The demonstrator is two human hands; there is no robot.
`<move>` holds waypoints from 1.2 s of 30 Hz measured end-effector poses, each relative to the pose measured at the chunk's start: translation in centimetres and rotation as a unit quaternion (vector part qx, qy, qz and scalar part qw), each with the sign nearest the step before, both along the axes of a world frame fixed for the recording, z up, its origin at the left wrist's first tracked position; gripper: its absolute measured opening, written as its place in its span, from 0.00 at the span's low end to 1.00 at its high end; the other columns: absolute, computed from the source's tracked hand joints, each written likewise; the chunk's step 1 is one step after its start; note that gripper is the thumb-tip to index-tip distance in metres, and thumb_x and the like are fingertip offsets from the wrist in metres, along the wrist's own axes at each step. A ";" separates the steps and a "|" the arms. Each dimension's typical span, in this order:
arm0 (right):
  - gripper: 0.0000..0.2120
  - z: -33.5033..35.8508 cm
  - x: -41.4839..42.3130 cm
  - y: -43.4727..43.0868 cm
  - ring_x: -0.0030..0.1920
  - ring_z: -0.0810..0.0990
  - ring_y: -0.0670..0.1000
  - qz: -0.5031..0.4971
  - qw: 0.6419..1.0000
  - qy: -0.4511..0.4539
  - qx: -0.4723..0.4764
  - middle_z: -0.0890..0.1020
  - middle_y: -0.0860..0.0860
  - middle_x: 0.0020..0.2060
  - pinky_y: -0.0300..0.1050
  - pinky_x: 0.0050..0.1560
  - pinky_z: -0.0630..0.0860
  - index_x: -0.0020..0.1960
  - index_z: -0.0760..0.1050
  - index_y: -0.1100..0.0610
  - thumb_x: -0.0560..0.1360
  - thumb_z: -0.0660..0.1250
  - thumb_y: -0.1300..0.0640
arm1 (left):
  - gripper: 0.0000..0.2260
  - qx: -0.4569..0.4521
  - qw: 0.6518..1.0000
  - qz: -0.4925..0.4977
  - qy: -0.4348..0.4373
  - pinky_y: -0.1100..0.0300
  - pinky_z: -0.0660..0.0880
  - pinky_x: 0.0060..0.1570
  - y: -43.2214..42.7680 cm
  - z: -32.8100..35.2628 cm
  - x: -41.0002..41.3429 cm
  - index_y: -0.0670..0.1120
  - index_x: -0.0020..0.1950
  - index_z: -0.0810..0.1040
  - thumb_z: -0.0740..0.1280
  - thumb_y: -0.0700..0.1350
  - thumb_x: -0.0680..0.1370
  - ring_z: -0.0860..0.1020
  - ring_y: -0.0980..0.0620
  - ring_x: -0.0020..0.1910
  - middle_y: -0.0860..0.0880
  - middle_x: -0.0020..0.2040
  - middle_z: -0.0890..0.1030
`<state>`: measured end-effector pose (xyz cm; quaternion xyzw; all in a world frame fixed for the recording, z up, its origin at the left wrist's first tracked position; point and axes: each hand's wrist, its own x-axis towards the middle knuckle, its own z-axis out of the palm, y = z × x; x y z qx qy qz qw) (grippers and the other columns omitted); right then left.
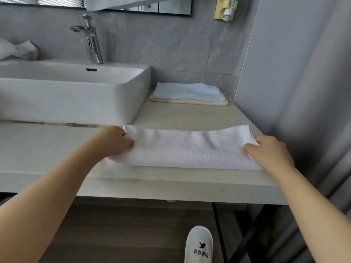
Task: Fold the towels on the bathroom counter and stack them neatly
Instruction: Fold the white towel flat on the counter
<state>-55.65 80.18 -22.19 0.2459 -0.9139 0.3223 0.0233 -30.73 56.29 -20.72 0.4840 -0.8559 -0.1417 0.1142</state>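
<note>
A white towel [187,148] lies folded into a long strip near the front edge of the beige counter [47,145]. My left hand [114,140] grips its left end with curled fingers. My right hand [269,152] rests on the right end, fingers bent over the cloth edge. At the back right corner sits a folded light-blue towel [187,92] stacked on a folded cream towel [190,101]. Another white towel [17,50] lies crumpled at the far left behind the sink.
A white rectangular sink [76,95] with a chrome faucet [91,40] fills the counter's left side. A grey wall [294,73] borders the right end. A soap dispenser [227,8] hangs above. My white slipper [198,245] stands on the wooden floor below.
</note>
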 end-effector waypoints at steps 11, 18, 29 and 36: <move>0.10 2.6 -1.7 -1.9 0.37 0.64 0.52 0.106 0.978 -0.152 -0.098 0.66 0.54 0.37 0.44 0.36 0.58 0.41 0.67 0.64 0.72 0.66 0.60 | 0.06 0.164 0.939 0.010 0.303 0.62 0.70 0.35 -2.0 0.8 -0.8 0.40 0.50 0.79 0.69 0.42 0.75 0.75 0.49 0.37 0.46 0.39 0.78; 0.21 2.0 -2.4 -3.3 0.53 0.75 0.64 0.112 0.980 -0.136 -0.087 0.76 0.65 0.54 0.56 0.55 0.73 0.60 0.69 0.70 0.76 0.65 0.54 | 0.07 0.078 0.968 0.001 0.238 0.57 0.72 0.48 -3.9 -0.9 -1.5 0.45 0.53 0.77 0.65 0.45 0.77 0.75 0.46 0.48 0.45 0.50 0.78; 0.12 0.2 -3.7 -4.2 0.37 0.63 0.53 0.025 0.987 -0.073 -0.143 0.65 0.62 0.35 0.44 0.33 0.57 0.38 0.64 0.63 0.75 0.63 0.59 | 0.09 0.005 0.990 0.016 0.139 0.58 0.67 0.51 -4.7 -0.7 -3.0 0.47 0.55 0.77 0.62 0.47 0.78 0.73 0.42 0.56 0.43 0.57 0.78; 0.09 -0.2 -4.1 -4.9 0.35 0.68 0.54 0.045 0.992 -0.084 -0.084 0.71 0.55 0.33 0.43 0.34 0.62 0.36 0.67 0.62 0.71 0.65 0.59 | 0.09 0.025 0.995 0.026 0.091 0.59 0.67 0.45 -4.7 -0.5 -3.6 0.44 0.52 0.78 0.63 0.46 0.76 0.73 0.44 0.47 0.44 0.50 0.77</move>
